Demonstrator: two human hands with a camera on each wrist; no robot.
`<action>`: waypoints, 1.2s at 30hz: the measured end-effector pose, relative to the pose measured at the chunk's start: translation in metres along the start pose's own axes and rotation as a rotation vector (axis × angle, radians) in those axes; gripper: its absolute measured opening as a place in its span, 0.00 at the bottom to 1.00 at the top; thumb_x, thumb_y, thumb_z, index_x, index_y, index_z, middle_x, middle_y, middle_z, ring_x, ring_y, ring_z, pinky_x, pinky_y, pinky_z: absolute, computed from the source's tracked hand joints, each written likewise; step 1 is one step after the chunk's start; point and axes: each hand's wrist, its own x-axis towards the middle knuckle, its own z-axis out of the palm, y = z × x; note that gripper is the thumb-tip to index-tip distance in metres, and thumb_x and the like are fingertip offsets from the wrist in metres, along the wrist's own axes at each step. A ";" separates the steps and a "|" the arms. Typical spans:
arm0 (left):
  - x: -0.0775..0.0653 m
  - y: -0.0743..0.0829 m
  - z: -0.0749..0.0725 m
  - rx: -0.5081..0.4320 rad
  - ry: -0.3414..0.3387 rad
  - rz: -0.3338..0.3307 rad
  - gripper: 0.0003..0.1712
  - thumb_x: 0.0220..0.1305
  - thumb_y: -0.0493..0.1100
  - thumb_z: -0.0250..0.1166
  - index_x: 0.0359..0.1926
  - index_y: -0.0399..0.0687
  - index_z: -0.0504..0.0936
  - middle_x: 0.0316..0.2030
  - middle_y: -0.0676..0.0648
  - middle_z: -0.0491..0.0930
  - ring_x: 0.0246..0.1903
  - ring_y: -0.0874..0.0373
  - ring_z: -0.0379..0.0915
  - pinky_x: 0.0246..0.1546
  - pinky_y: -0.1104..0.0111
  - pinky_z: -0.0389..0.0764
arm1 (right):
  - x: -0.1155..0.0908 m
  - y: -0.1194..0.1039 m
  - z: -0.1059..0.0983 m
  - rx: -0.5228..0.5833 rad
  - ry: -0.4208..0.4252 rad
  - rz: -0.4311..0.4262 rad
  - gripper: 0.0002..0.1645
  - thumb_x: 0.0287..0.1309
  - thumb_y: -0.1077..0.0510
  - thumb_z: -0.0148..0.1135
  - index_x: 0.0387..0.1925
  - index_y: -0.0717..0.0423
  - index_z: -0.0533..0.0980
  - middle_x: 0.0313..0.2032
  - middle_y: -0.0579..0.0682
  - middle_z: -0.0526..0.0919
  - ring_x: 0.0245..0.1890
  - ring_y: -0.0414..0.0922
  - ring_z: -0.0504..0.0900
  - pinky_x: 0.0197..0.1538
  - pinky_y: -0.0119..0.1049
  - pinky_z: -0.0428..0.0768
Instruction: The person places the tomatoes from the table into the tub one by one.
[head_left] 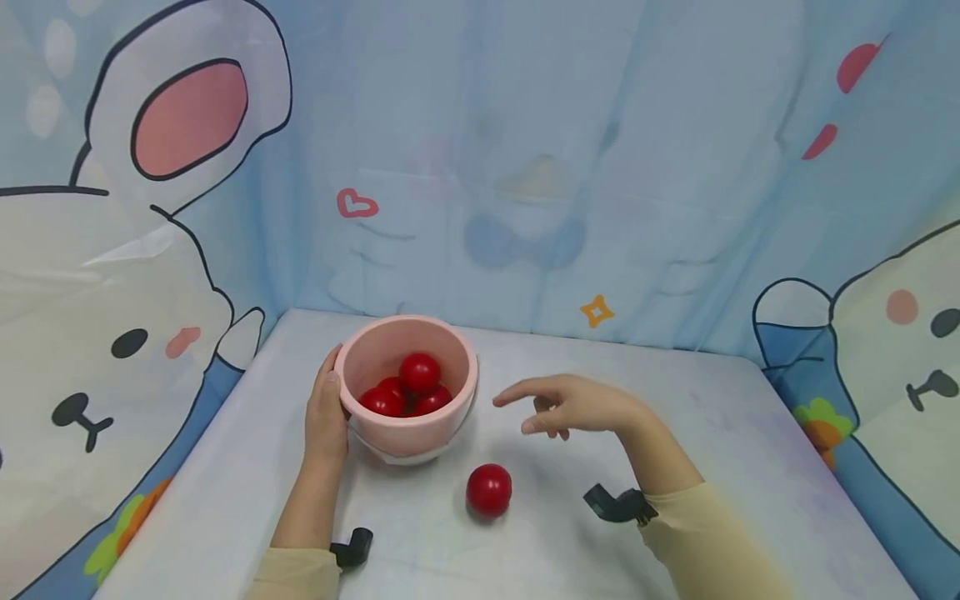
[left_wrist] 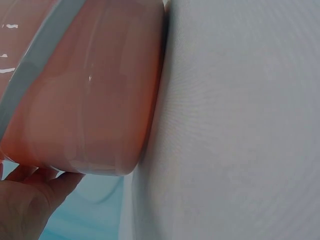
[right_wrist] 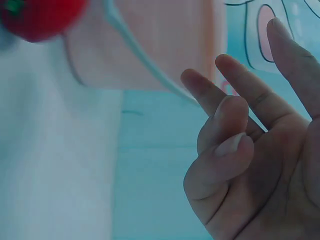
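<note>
A pink bucket (head_left: pixel 405 435) with a pale handle stands on the table, left of centre. Several red tomatoes (head_left: pixel 420 372) lie inside it. My left hand (head_left: pixel 327 417) holds the bucket by its left side, fingers and thumb against the outer wall; part of the fingers is hidden behind it. On the table, in front and to the right of the bucket, sits one more tomato (head_left: pixel 489 490), whose green stem mark shows in the right wrist view. Right of the bucket my right hand (head_left: pixel 581 406) hovers with nothing in it, its fingers loosely bent and apart.
The white table (head_left: pixel 675 392) meets a blue cartoon-printed curtain (head_left: pixel 480 167) at the back, and printed cloth also lines both sides. A dark wrist mount (head_left: pixel 618 504) is strapped to my right wrist, another (head_left: pixel 354 548) to my left.
</note>
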 end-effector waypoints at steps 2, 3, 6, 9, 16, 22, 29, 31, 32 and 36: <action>0.000 0.001 0.000 -0.003 -0.002 0.002 0.26 0.73 0.60 0.48 0.70 0.84 0.60 0.71 0.66 0.62 0.71 0.59 0.58 0.65 0.51 0.73 | -0.005 0.011 0.018 0.042 -0.017 0.007 0.26 0.60 0.41 0.66 0.60 0.20 0.72 0.39 0.48 0.82 0.29 0.56 0.81 0.30 0.42 0.84; -0.001 0.001 0.000 -0.002 -0.003 0.004 0.26 0.73 0.59 0.48 0.70 0.83 0.60 0.71 0.66 0.62 0.71 0.59 0.58 0.65 0.51 0.73 | -0.008 0.015 0.026 0.062 -0.026 0.009 0.27 0.60 0.42 0.66 0.61 0.20 0.72 0.44 0.47 0.82 0.29 0.57 0.81 0.30 0.41 0.84; -0.002 0.002 0.000 0.002 -0.002 0.006 0.27 0.73 0.59 0.49 0.70 0.84 0.60 0.70 0.66 0.63 0.71 0.59 0.58 0.65 0.51 0.73 | -0.012 0.028 0.048 0.130 -0.046 0.008 0.31 0.60 0.44 0.66 0.64 0.24 0.70 0.51 0.49 0.81 0.27 0.58 0.80 0.28 0.40 0.83; -0.002 0.002 0.000 0.008 0.007 0.009 0.27 0.73 0.59 0.49 0.70 0.84 0.60 0.70 0.66 0.63 0.70 0.59 0.59 0.64 0.50 0.74 | -0.012 0.036 0.063 0.179 -0.060 0.016 0.34 0.61 0.46 0.66 0.68 0.31 0.68 0.46 0.52 0.82 0.25 0.52 0.78 0.27 0.38 0.81; -0.002 -0.001 -0.001 0.024 0.014 0.007 0.26 0.73 0.59 0.48 0.69 0.86 0.60 0.70 0.68 0.63 0.70 0.61 0.59 0.64 0.51 0.74 | -0.010 0.045 0.084 0.210 -0.058 0.039 0.37 0.61 0.47 0.66 0.71 0.34 0.66 0.28 0.51 0.80 0.19 0.42 0.74 0.26 0.35 0.78; -0.002 0.000 0.000 0.003 0.002 0.013 0.26 0.74 0.60 0.47 0.70 0.85 0.60 0.70 0.67 0.62 0.71 0.60 0.58 0.65 0.51 0.72 | -0.006 0.052 0.094 0.250 -0.059 0.041 0.40 0.58 0.45 0.68 0.71 0.32 0.64 0.27 0.51 0.79 0.18 0.42 0.73 0.24 0.34 0.77; -0.002 0.000 0.000 -0.006 0.001 0.013 0.26 0.73 0.59 0.49 0.70 0.83 0.61 0.70 0.66 0.62 0.71 0.60 0.58 0.65 0.51 0.73 | -0.002 0.057 0.102 0.318 -0.067 0.066 0.42 0.56 0.45 0.70 0.71 0.31 0.64 0.27 0.50 0.78 0.19 0.42 0.73 0.25 0.33 0.76; -0.002 0.000 0.000 -0.001 0.001 0.008 0.26 0.73 0.59 0.49 0.70 0.84 0.61 0.70 0.67 0.62 0.70 0.60 0.59 0.65 0.51 0.73 | -0.001 0.058 0.104 0.315 -0.060 0.065 0.42 0.55 0.45 0.70 0.71 0.31 0.65 0.27 0.50 0.77 0.19 0.42 0.73 0.25 0.33 0.76; -0.002 0.001 0.000 -0.001 0.002 0.007 0.26 0.73 0.59 0.49 0.70 0.84 0.61 0.70 0.67 0.62 0.70 0.60 0.59 0.64 0.51 0.73 | 0.000 0.058 0.104 0.310 -0.053 0.066 0.42 0.55 0.45 0.70 0.71 0.30 0.65 0.28 0.50 0.78 0.19 0.42 0.73 0.25 0.33 0.76; -0.002 0.002 0.000 0.003 0.003 0.002 0.26 0.73 0.58 0.49 0.70 0.84 0.61 0.70 0.67 0.63 0.70 0.60 0.59 0.64 0.51 0.74 | 0.001 0.060 0.106 0.305 -0.025 0.071 0.40 0.55 0.44 0.70 0.69 0.29 0.67 0.29 0.49 0.78 0.19 0.42 0.73 0.25 0.33 0.76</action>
